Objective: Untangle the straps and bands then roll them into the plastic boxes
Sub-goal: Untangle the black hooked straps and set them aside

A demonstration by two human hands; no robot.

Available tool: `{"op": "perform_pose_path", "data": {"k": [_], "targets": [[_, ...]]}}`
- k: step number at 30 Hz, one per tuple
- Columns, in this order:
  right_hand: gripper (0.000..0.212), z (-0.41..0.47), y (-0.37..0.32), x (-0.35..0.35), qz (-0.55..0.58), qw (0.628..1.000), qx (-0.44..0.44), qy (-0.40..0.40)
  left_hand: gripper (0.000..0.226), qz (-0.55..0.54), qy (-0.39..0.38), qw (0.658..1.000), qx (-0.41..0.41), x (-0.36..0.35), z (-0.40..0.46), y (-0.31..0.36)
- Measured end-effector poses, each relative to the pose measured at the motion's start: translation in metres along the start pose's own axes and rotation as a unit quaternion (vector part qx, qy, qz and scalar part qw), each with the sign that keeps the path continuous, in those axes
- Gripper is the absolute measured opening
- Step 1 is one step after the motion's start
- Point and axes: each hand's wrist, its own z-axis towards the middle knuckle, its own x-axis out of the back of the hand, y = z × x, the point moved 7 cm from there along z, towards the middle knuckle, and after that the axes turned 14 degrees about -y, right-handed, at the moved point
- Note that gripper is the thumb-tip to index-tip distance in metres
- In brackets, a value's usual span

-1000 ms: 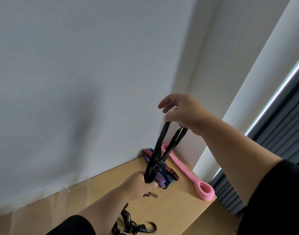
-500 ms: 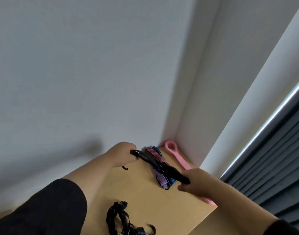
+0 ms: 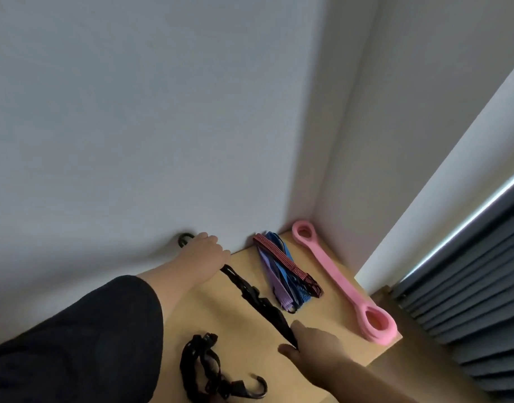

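Pale grey walls [image 3: 162, 112] meet in a corner above a light wooden tabletop [image 3: 151, 338], and dark pleated blinds [image 3: 477, 301] hang at the right side. On the tabletop a black strap [image 3: 258, 298] lies stretched in a diagonal line between the two hands. The left hand [image 3: 206, 254] is at the far end, close to the wall; its fingers are curled over the strap, and a black hook [image 3: 185, 238] comes out behind the hand, touching the wall or very near to it. The right hand [image 3: 314, 341] holds the near end of the strap, pinched between the thumb and the forefinger. Just beside the strap, on its right, lies a bundle of elastic cords [image 3: 282, 271] in purple, blue and red with black stripes, folded together. Further right, near the corner and the table edge, a pink resistance band [image 3: 334, 274] lies flat, with a loop open at each end. At the near edge of the table a second black strap [image 3: 203, 370] lies in a tangled heap, and a black hook [image 3: 257, 388] sticks out from it. Both forearms are bare, with dark sleeves [image 3: 89, 344] above them.
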Motion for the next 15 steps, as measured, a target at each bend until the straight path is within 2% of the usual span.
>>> {"op": "perform_pose_path", "data": {"k": [4,8,13,15], "targets": [[0.048,0.014,-0.002,-0.041,0.029,1.0,0.009,-0.007,0.023,0.034,-0.023,0.999,-0.034,-0.01,0.033,0.028],[0.036,0.029,0.01,-0.063,0.036,0.999,-0.015,-0.017,0.018,0.058,-0.031,0.995,-0.079,-0.032,0.058,0.058],[0.045,0.046,0.014,-0.084,-0.017,0.999,-0.028,-0.037,0.018,0.084,-0.035,0.989,-0.114,-0.057,0.083,0.077],[0.048,0.048,0.009,-0.086,-0.055,0.997,-0.019,-0.043,0.018,0.078,-0.064,0.986,-0.135,-0.055,0.092,0.077]]}}
